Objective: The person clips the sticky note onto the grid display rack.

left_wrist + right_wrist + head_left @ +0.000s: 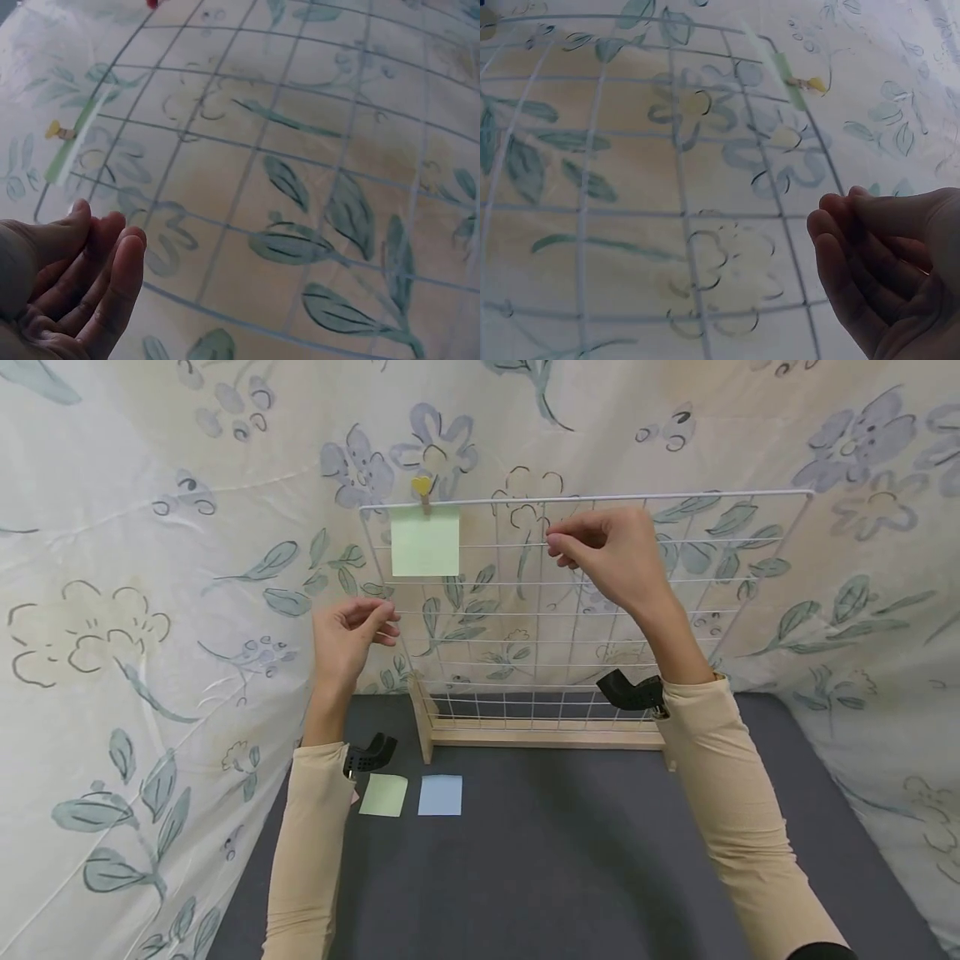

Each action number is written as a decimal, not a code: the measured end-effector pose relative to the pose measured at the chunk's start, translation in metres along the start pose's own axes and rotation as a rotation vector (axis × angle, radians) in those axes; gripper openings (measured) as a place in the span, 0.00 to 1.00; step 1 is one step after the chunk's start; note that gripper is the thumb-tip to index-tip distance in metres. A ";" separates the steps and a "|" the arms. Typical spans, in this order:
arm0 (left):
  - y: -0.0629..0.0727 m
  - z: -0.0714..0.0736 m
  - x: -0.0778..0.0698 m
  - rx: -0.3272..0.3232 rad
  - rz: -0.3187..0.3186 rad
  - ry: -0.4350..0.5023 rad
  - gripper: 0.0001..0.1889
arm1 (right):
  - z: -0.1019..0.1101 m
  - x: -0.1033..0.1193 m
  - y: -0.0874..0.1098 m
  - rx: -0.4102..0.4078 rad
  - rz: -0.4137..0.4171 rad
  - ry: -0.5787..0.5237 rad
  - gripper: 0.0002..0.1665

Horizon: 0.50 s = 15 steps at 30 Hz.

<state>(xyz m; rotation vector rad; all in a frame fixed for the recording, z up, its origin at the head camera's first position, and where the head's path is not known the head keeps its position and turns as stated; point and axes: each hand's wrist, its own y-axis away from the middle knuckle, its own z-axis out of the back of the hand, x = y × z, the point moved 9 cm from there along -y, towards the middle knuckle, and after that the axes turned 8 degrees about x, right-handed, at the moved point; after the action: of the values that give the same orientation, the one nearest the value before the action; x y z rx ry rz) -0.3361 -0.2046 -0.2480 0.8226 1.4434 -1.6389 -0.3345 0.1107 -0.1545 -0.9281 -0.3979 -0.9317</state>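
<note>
A pale green sticky note (425, 547) hangs at the upper left of a white wire grid (577, 495), under a small wooden clothespin with a yellow heart (422, 485). In the left wrist view, the same green note (75, 139) appears nearly edge-on. My left hand (352, 635) is raised beside the grid's left edge, fingers loosely bent and holding nothing visible. My right hand (611, 556) hovers before the grid, right of the note. Its thumb and fingertips (832, 206) come close together with nothing visible between them.
A wooden base (547, 737) supports the grid on a dark grey table (510, 877). On the table lie a green note (384, 796), a blue note (440, 795) and a pink scrap (355, 797) mostly hidden by my left wrist. Floral cloth (150, 610) surrounds the table.
</note>
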 end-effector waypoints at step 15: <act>0.071 0.002 0.111 0.041 0.281 -0.075 0.14 | 0.000 -0.118 0.092 0.094 -0.194 0.120 0.14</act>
<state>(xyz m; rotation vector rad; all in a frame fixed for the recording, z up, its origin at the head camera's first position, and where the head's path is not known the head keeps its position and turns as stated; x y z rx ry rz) -0.3279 -0.2249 -0.3781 0.9316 1.1872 -1.4732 -0.3256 0.1951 -0.2779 -0.7534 -0.4305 -1.1303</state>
